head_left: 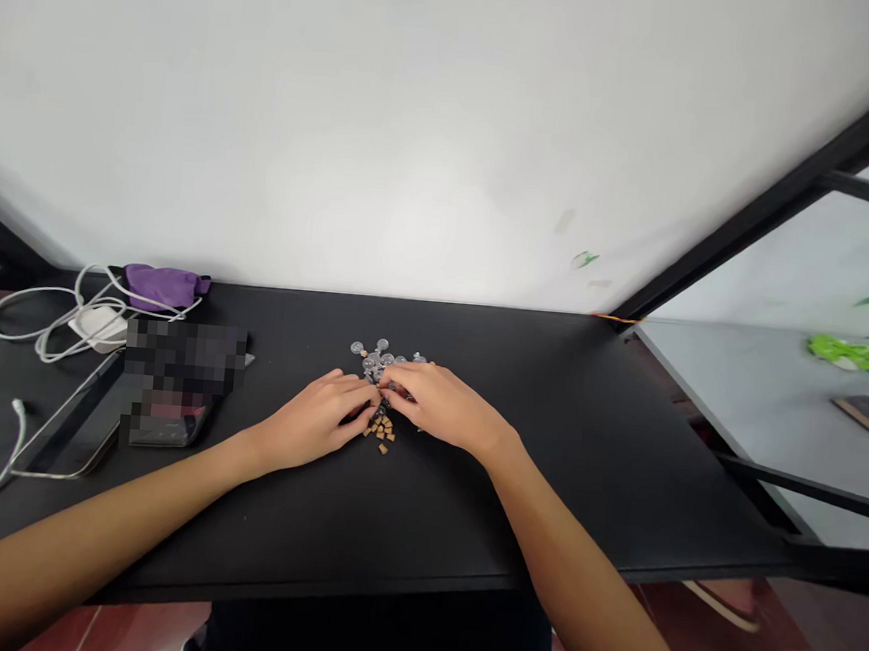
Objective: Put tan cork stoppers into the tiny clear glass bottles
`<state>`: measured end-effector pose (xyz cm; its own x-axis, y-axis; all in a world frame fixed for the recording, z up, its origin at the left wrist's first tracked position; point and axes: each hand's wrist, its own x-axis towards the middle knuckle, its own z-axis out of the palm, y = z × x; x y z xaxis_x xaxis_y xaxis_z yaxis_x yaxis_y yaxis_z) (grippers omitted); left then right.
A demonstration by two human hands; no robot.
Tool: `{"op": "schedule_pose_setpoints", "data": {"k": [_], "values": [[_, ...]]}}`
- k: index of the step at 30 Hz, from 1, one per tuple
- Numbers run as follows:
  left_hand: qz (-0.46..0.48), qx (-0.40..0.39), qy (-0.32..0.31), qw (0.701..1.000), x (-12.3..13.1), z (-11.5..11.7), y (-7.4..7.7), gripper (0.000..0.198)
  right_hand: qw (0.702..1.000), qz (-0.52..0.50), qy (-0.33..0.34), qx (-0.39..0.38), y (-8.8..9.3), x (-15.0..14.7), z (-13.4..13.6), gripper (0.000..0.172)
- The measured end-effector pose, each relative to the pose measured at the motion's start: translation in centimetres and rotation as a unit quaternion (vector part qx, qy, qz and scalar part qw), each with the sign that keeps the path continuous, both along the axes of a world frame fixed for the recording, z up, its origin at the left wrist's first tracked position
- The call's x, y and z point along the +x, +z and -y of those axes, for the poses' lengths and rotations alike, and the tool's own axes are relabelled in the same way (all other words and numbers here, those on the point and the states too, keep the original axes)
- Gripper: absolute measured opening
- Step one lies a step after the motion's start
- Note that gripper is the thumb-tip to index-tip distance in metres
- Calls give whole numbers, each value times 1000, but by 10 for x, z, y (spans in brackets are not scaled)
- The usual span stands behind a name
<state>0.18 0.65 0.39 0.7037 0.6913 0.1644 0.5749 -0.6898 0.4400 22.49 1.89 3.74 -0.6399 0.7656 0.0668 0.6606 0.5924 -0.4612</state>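
Observation:
Near the middle of the black table (283, 534), small round silvery or see-through discs (371, 363) lie in a loose pile. Several small tan pieces (381, 430) are scattered just in front of it. My left hand (322, 412) reaches in from the left, its fingers curled and thumb close to the forefinger at the pile's edge. From the right comes my right hand (436, 401), fingers bent down over the discs in a pinch. The two hands' fingertips almost meet. Whatever they hold is too small and hidden to name.
At the left lie a tablet-like dark device (72, 427), a partly blurred dark object (171, 425), white cables (44, 320) with a white adapter (100, 324), and a purple cloth pouch (163, 286). A white wall (419, 134) rises behind. Right of a black metal frame stands a grey table (745, 390).

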Motion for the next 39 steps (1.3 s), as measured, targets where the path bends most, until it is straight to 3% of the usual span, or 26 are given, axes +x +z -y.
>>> {"op": "schedule_pose_setpoints", "data": {"k": [10,15,25,28,39], "values": [[-1,2,-3,1000,0,1,1,23,999,11,10,37,-3,0,-1,22],[2,13,-4,1000,1,1,1,23,996,44,-47,58,-7,-10,-3,18],[15,44,-4,999,-1,1,-5,16,980,39,-139,136,-38,-30,-7,19],[16,52,-1,998,-1,1,-6,16,980,32,-138,138,-43,-33,-7,20],[18,81,-1,997,1,2,-7,14,983,20,-150,103,-37,-36,-4,22]]}}
